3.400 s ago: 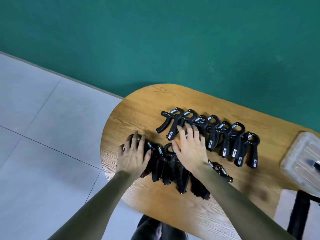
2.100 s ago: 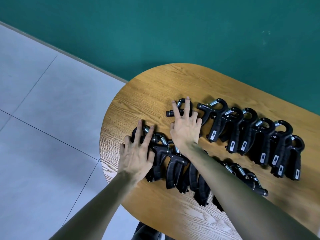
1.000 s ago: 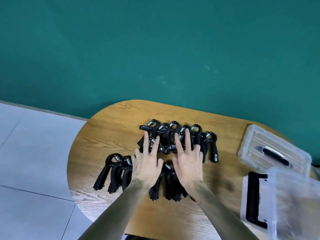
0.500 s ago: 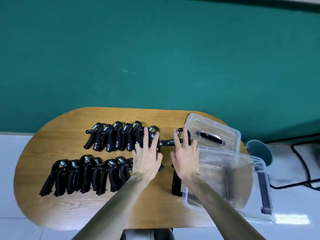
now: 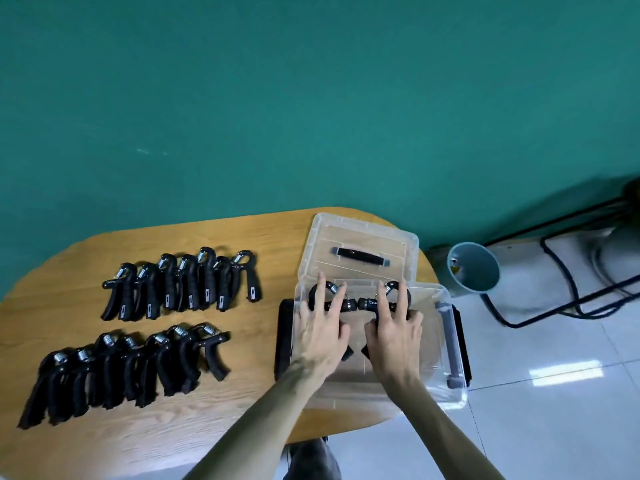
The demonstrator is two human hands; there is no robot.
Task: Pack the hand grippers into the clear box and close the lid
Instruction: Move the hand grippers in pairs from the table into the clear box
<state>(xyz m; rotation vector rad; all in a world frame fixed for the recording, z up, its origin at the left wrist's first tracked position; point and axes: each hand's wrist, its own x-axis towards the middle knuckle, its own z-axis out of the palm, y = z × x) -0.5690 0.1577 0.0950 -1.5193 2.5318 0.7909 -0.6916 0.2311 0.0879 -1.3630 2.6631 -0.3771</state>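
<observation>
The clear box [image 5: 446,344] stands open at the right end of the wooden table [image 5: 242,427]. Its clear lid [image 5: 360,233], with a black handle, lies flat just behind it. Both my hands are inside the box. My left hand [image 5: 320,330] rests fingers spread over one black hand gripper [image 5: 347,305]. My right hand [image 5: 394,327] holds a second hand gripper [image 5: 367,304] the same way, and the two knob ends nearly touch. On the table's left half lie a back row of hand grippers [image 5: 183,285] and a front row of hand grippers [image 5: 121,365], several in each.
A grey-blue bin [image 5: 472,266] stands on the white tiled floor right of the table. Black cables and a metal frame [image 5: 554,271] lie beyond it. A green wall runs behind the table. The box overhangs the table's right edge slightly.
Both hands moved right from the rows of grippers into the clear box, each bringing one gripper. The view swung right, so the rows now sit at the left.
</observation>
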